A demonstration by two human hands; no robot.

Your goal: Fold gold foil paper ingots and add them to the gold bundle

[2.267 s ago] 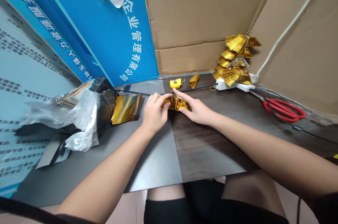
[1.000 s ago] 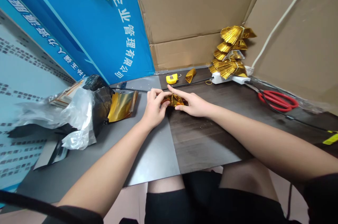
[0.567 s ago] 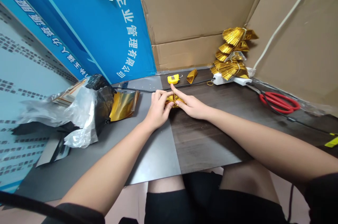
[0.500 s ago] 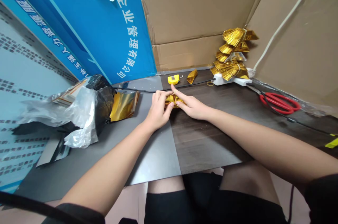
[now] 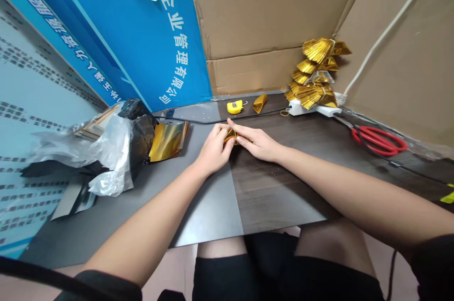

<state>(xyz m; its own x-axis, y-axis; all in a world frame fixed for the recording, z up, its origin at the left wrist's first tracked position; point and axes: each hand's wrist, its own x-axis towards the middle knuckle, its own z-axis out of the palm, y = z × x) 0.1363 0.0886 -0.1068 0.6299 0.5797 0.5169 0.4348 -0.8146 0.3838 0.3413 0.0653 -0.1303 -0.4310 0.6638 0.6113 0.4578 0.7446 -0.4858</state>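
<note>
A small piece of gold foil paper (image 5: 231,134) is pinched between both hands over the middle of the table, mostly covered by fingers. My left hand (image 5: 214,148) grips it from the left, thumb in front and fingers behind. From the right, my right hand (image 5: 258,142) presses on it with the thumb, its index finger stretched along the far side. Just beyond the hands lie a yellow tape measure (image 5: 234,107) and a folded gold paper piece (image 5: 260,102). To the left, a stack of gold foil sheets (image 5: 168,142) leans out by a plastic bag (image 5: 118,142).
Fanned bundles of folded gold paper (image 5: 315,74) are stacked at the back right, over a white power strip (image 5: 328,111). Red-handled scissors (image 5: 379,140) lie to the right. A black cable (image 5: 198,122) crosses behind the hands. Cardboard (image 5: 262,17) walls the back.
Less of the gold foil paper shows between the hands as the fingers close in on it. The whole view has shifted slightly; objects on the table stay put.
</note>
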